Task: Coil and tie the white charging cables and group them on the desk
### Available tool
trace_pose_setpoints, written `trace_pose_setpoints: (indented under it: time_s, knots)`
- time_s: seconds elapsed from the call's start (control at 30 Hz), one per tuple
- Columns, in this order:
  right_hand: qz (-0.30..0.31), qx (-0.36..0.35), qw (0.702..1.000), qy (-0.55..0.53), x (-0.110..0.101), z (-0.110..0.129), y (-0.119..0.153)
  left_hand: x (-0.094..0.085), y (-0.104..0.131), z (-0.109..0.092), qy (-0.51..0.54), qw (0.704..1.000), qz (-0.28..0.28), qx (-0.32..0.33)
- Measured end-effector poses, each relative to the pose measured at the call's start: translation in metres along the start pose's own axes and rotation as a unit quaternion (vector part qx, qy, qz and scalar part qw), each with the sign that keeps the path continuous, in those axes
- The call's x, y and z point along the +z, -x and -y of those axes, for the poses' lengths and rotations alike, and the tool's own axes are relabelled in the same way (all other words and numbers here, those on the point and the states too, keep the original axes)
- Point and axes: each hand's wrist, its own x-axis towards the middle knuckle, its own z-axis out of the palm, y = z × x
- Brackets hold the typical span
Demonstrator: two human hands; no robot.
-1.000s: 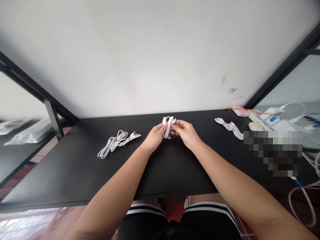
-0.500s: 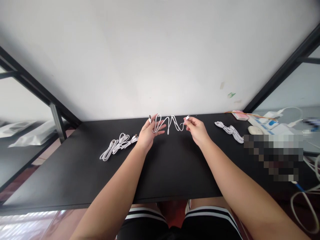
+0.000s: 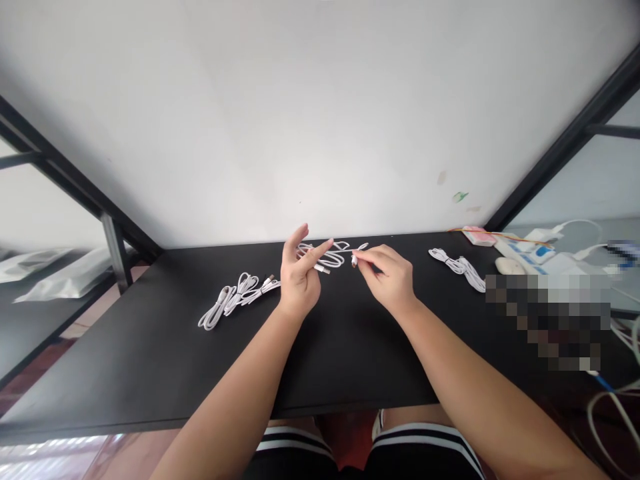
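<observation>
A white USB cable [image 3: 333, 259] hangs in loose loops between my two hands, over the black table. My left hand [image 3: 301, 277] is turned with its back toward me and holds the loops; some fingers stick out and the grip is partly hidden. A USB plug [image 3: 323, 269] pokes out beside its fingers. My right hand [image 3: 387, 272] pinches the cable's other end [image 3: 355, 261] between thumb and fingertips, with a short stretch running to the loops. Left of my left hand lie several bundled white cables [image 3: 240, 295] on the table.
Another bundled white cable [image 3: 457, 268] lies on the right. Beyond it are a white mouse [image 3: 510, 265], a power strip [image 3: 520, 253] with chargers and a pink-and-white box [image 3: 480, 235]. A white wall [image 3: 300, 120] rises behind the black table [image 3: 150, 360].
My left hand has turned from palm-up to back-facing. The right hand has come closer to it, and the zigzag of cable between them has gathered into loops.
</observation>
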Motion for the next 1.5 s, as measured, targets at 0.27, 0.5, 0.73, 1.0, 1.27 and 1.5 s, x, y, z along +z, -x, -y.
trace_pose_setpoints:
  time_s: [0.27,0.5,0.73,1.0,1.27,1.5]
  knots:
    - [0.027,-0.086,0.995,0.044,0.002,0.007,0.003,0.003,0.000,0.001,0.033,0.999,-0.036,0.000]
    - [-0.018,-0.005,1.000,0.007,0.003,0.003,0.001,0.003,-0.003,-0.013,0.082,0.985,-0.011,-0.154]
    - [-0.053,0.297,0.914,-0.272,0.014,-0.023,-0.004,0.014,-0.005,0.017,0.202,0.869,0.076,-0.446]
    - [-0.075,0.498,0.754,-0.423,0.010,-0.050,-0.008,0.002,-0.014,0.024,0.392,0.704,0.125,-0.579]
    - [-0.117,0.508,0.726,-0.449,0.000,-0.064,-0.009,-0.001,-0.011,0.035,0.383,0.742,0.067,-0.546]
    - [-0.118,0.513,0.706,-0.474,-0.001,-0.067,-0.008,-0.001,-0.012,0.030,0.394,0.755,0.082,-0.518]
